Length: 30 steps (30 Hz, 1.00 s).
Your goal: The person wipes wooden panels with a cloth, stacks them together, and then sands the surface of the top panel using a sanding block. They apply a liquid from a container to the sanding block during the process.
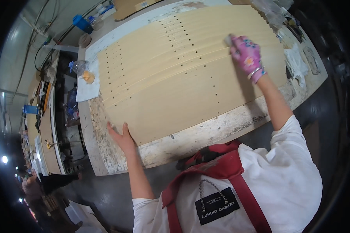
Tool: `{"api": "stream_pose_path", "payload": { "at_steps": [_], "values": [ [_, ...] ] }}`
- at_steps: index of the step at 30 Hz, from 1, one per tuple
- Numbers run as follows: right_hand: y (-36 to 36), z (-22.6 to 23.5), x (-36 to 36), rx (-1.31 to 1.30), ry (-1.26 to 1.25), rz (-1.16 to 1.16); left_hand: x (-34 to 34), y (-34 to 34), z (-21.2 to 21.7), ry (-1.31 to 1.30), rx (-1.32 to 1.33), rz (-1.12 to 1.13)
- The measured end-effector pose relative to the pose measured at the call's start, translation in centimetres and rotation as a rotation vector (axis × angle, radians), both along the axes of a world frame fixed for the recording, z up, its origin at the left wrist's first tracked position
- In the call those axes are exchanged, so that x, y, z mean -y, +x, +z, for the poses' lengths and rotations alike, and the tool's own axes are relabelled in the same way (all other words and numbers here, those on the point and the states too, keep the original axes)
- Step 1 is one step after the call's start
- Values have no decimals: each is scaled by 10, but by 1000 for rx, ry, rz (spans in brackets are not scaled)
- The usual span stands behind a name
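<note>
A fanned stack of pale wooden panels (163,112) with rows of small dark holes covers most of the worktable. My right hand (246,57), in a pink flowered glove, is closed around a small pale grey piece (228,40) and presses near the overlapping panel edges on the right. What kind of piece it is cannot be made out, as the fingers cover most of it. At the near left corner of the stack, my bare left hand (123,138) has its thumb and fingers spread against the panel's edge, holding nothing.
The worktable (217,130) has a stained, worn top. On its left lie a white cloth (87,91), a crumpled orange-tan lump (88,77) and a clear bottle (81,66). A blue cup (82,24) stands farther back. White plastic (296,66) lies along the right edge.
</note>
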State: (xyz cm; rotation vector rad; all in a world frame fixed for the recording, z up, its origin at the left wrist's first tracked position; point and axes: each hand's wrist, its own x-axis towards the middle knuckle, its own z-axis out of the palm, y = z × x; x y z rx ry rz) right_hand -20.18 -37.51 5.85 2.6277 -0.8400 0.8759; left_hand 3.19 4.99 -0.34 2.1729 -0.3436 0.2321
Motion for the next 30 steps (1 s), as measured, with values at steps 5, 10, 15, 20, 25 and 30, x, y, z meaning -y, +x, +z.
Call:
{"api": "stream_pose_path", "payload": {
  "at_steps": [5, 10, 15, 20, 25, 30],
  "values": [
    [45, 27, -60, 24, 285, 162, 85, -62, 2, 78, 515, -531],
    [59, 5, -88, -101, 315, 359, 165, -116, -8, 328, 476, -603],
    [-75, 2, 96, -52, 182, -64, 178, -123, -18, 347, 634, -503],
    [-76, 0, 132, 196, 55, 94, 179, -121, -22, 424, 691, -481],
    [-23, 14, 3, -89, 414, 441, 170, -117, -26, 427, 713, -470],
    [-127, -49, 159, 552, 644, 571, 166, -120, -27, 448, 724, -436]
  ]
}}
